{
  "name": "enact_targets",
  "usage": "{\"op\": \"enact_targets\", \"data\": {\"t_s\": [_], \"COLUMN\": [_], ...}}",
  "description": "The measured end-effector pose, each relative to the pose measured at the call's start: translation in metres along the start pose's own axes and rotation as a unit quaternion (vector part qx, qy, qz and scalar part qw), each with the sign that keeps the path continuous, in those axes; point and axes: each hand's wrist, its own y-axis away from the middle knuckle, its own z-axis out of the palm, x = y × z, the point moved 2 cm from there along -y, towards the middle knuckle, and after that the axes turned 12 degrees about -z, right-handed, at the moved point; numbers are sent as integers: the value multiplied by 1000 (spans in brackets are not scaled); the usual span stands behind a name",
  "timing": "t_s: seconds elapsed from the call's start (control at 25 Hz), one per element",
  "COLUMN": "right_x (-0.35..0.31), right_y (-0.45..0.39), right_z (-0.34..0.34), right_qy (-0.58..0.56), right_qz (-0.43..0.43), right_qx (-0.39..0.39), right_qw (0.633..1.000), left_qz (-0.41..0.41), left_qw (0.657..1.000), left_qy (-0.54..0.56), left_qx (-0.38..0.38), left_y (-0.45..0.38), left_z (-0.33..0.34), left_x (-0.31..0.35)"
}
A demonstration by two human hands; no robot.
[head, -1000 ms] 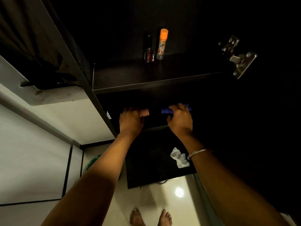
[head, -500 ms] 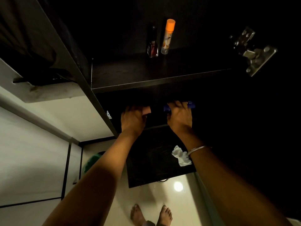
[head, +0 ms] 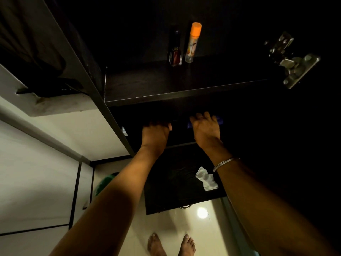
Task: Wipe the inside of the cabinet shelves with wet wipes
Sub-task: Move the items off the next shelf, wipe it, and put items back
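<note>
From the head camera, we reach both arms into the dark cabinet's middle shelf (head: 184, 143), where the job looks to us barely begun: a crumpled wet wipe (head: 206, 179) lies loose on the lower shelf (head: 169, 191) beside our right forearm, in neither hand, while two bottles (head: 184, 45) stand on the upper shelf (head: 166, 84). Our left hand (head: 155, 135) curls its grip around a small pale object (head: 170, 126), and our right hand (head: 206, 128) rests its fingers over a blue item (head: 219, 120); whether that grip is clamped on it we cannot tell.

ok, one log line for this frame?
left hand: in middle shelf, grips pinkish item | right hand: on blue pack | used wipe: lower shelf
</note>
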Motion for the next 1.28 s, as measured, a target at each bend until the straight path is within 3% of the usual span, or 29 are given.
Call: {"op": "enact_targets", "data": {"t_s": [0.12, 0.24, 0.36, 0.44, 0.52, 0.64, 0.72, 0.88, 1.08, 1.28], "right_x": [0, -3, -8, -12, -17, -25, -31, -44, -67, -85], "right_y": [6, 16, 36, 56, 78, 105, 116, 133, 142, 147], "right_z": [-3, -16, -35, -46, -48, -27, -6, 32, 98, 156], "right_qy": [-4, -25, -123, -240, -343, -419, -425, -407, -377, -376], "right_qz": [-8, 7, 58, 97, 121, 141, 148, 151, 120, 108], "right_qx": [18, 87, 211, 269, 273, 222, 192, 129, 10, -16], "right_qw": [1000, 996, 968, 928, 891, 869, 872, 891, 918, 920], "left_qz": [24, -1, -61, -99, -118, -98, -80, -64, -106, -130], "left_qw": [1000, 989, 937, 885, 841, 822, 823, 873, 914, 931], "left_qy": [6, 132, 315, 435, 513, 554, 560, 484, 388, 325], "left_qx": [13, 70, 140, 133, 121, 91, 53, 25, -50, -100], "left_y": [5, 17, 42, 59, 78, 105, 118, 131, 136, 141], "left_z": [-13, -27, -29, -24, -12, 17, 39, 93, 160, 211], "left_x": [0, -2, -1, -3, -7, -6, -4, 1, 8, 18]}}
